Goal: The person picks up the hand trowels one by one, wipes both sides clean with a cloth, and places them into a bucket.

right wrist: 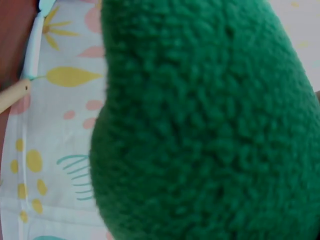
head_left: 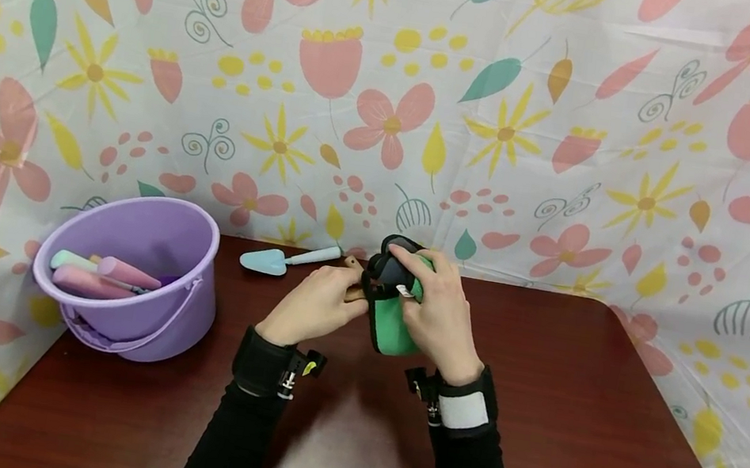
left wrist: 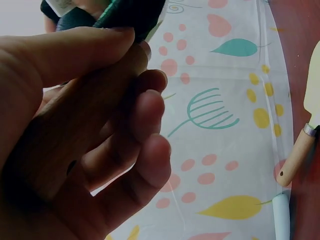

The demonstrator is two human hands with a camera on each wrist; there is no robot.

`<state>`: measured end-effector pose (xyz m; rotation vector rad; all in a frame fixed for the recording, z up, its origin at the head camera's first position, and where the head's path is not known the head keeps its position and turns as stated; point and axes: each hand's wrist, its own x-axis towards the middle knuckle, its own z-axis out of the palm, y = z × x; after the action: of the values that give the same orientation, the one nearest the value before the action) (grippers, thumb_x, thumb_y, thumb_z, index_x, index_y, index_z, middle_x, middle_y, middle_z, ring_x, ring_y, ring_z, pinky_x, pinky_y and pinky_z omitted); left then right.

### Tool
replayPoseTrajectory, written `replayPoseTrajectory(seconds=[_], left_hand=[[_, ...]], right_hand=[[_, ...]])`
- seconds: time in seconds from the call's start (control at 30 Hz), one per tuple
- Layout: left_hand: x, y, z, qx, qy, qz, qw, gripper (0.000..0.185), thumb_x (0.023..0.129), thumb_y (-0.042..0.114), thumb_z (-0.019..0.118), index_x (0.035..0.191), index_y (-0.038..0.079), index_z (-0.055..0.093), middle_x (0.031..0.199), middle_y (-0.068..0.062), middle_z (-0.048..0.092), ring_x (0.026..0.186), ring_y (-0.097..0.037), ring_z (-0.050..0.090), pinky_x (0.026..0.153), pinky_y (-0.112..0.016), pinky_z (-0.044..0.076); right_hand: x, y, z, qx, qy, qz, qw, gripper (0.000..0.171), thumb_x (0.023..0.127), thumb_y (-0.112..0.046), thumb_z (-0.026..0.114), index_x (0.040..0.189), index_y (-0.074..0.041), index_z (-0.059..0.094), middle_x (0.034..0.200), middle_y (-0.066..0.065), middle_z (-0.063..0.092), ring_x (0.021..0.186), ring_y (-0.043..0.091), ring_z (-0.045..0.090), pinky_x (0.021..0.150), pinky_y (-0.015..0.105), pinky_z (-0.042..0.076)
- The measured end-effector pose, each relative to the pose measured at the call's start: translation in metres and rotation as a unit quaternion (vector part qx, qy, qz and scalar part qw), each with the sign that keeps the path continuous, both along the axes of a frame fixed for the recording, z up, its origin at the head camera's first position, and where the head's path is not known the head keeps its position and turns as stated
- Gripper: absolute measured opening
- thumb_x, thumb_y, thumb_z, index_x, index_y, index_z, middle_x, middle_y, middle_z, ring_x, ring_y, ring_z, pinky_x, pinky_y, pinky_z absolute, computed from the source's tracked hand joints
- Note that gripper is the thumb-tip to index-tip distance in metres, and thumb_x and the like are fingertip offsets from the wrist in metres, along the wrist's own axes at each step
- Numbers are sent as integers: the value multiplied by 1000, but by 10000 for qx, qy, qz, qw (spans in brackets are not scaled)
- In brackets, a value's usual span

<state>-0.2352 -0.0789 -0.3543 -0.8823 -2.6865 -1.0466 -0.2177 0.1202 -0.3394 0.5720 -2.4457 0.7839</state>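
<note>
My left hand grips a tool by its wooden handle, fingers curled round it. Past the thumb, a metal collar shows at the handle's end, and the tool's head is hidden by dark green cloth. My right hand holds a green fleece pouch with black edging, thumb and fingers on its upper part. The pouch's black-rimmed opening faces my left hand, close against its fingers. Its fuzzy green side fills most of the right wrist view.
A purple bucket with several pink and mint-handled tools inside stands at left. Near the table's back edge lie a light blue trowel and a cream-bladed tool with a wooden handle. Behind hangs a flowered cloth.
</note>
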Motion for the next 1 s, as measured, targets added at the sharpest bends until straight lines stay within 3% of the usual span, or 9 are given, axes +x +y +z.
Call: replayPoseTrajectory(seconds=[0.33,0.53,0.67,1.0], left_hand=[[-1,1,-1,84,199,-75,9997,3,95,20,66,92,19,64,66,7,47,58,-8,43,59,-27,38],[-1,-1,-1,217,271,-125,9993,8,95,20,65,102,20,70,85,14,60,68,-5,53,66,-27,46],[0,-5,0,392,319,-139,9986,6,96,23,64,99,23,69,86,15,61,69,-5,54,67,-28,46],[1,-12,3,526,64,-173,9984,9,96,24,65,105,24,69,92,15,62,76,-6,55,71,-30,48]], right_hand=[[-3,11,-1,-129,-75,-245,9996,61,83,5,69,135,-25,61,130,15,52,114,38,47,63,48,47],[-5,20,1,-347,-157,-312,9988,62,83,5,69,137,-25,59,129,15,52,115,39,47,71,51,47],[-8,31,0,-563,-200,-366,9975,62,83,7,68,138,-21,59,125,17,53,110,38,50,73,49,45],[-13,53,-1,-731,-227,-655,9949,59,86,4,70,139,-18,57,118,19,55,104,38,53,82,52,43]])
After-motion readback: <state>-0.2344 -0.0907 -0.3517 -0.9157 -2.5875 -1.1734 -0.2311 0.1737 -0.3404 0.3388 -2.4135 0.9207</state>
